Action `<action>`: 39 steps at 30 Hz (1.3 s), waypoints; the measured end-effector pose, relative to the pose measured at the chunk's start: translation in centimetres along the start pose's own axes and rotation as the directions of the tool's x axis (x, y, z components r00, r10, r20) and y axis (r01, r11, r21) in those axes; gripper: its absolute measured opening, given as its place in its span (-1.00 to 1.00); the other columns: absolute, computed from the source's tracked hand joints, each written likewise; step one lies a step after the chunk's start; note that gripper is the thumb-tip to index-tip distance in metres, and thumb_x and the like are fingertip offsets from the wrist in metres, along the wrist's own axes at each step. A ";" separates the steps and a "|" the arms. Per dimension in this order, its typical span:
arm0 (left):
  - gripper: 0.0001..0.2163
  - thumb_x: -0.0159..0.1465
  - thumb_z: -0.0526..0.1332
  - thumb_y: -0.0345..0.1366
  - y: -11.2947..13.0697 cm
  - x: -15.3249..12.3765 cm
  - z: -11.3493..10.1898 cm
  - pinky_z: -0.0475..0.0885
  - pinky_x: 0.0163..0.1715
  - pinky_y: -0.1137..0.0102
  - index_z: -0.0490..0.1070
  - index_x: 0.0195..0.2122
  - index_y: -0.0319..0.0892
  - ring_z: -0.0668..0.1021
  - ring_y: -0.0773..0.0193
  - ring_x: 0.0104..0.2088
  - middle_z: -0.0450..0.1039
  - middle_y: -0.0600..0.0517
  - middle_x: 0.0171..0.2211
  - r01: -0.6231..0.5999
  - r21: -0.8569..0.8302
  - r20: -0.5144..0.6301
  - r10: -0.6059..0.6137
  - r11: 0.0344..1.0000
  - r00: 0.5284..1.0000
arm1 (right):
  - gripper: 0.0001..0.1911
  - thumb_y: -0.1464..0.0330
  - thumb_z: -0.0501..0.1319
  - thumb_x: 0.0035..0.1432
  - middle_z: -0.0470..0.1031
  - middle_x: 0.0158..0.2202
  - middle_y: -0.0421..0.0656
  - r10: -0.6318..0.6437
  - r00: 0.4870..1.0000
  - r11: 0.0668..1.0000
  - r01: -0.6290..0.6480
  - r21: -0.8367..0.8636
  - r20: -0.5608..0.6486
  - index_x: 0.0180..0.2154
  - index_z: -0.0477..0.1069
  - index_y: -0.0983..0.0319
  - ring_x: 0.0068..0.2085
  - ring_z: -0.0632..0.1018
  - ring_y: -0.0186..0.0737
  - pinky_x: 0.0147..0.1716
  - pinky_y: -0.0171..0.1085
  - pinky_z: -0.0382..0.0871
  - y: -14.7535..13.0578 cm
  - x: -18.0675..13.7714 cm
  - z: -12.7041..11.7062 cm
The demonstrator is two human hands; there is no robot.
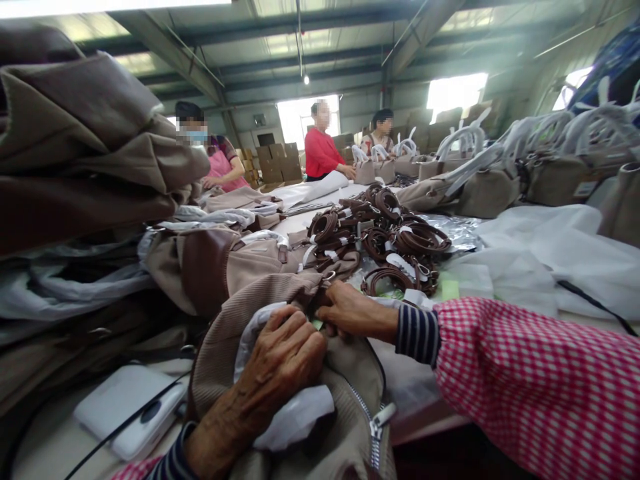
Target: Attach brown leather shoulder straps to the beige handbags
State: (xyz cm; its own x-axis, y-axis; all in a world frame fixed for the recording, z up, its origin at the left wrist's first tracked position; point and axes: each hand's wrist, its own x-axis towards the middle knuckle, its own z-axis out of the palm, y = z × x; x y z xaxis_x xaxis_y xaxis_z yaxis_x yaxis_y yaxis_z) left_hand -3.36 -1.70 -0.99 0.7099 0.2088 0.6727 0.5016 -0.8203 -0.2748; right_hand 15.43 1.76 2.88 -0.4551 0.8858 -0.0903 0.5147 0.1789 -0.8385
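A beige ribbed handbag (215, 353) with brown trim lies in front of me, and its metal zipper (375, 433) hangs down at the lower right. White wrapping (300, 417) covers parts of its handle. My left hand (285, 353) lies over the bag with fingers curled round its top, beside the wrapped handle. At the bag's far edge, my right hand (350, 310) has its fingers pressed together on the fabric. A small pale green scrap (317, 325) shows between the two hands. Both sets of fingertips are partly hidden.
Coiled brown straps (385, 233) are heaped just beyond the bag. Stacked bags (85, 133) rise on the left above a white power bank (130, 407) with a cable. White sheets (540, 247) and finished bags (490, 190) line the right. Several co-workers stand across the table.
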 end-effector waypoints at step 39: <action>-0.81 0.35 0.19 -0.57 0.7 1.2 -1.1 0.38 -0.14 0.24 0.40 -0.33 -0.15 0.47 0.25 -0.35 0.52 0.08 -0.43 0.051 -0.025 -0.012 -0.052 0.998 0.999 | -0.72 0.48 0.04 0.42 0.41 -0.11 -0.09 -0.486 0.850 0.614 0.498 -0.612 0.204 0.05 0.45 0.22 -0.26 0.37 -0.19 -0.30 -0.17 0.24 4.3 -4.6 -0.8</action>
State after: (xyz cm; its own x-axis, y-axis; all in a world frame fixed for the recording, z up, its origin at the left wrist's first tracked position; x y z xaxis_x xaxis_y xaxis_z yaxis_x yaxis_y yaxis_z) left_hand -2.70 -2.62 0.43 0.6768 0.2445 0.6943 0.5250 -0.8215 -0.2225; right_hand 20.29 -1.20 0.16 -0.7852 0.5783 0.2214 0.5339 0.8134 -0.2310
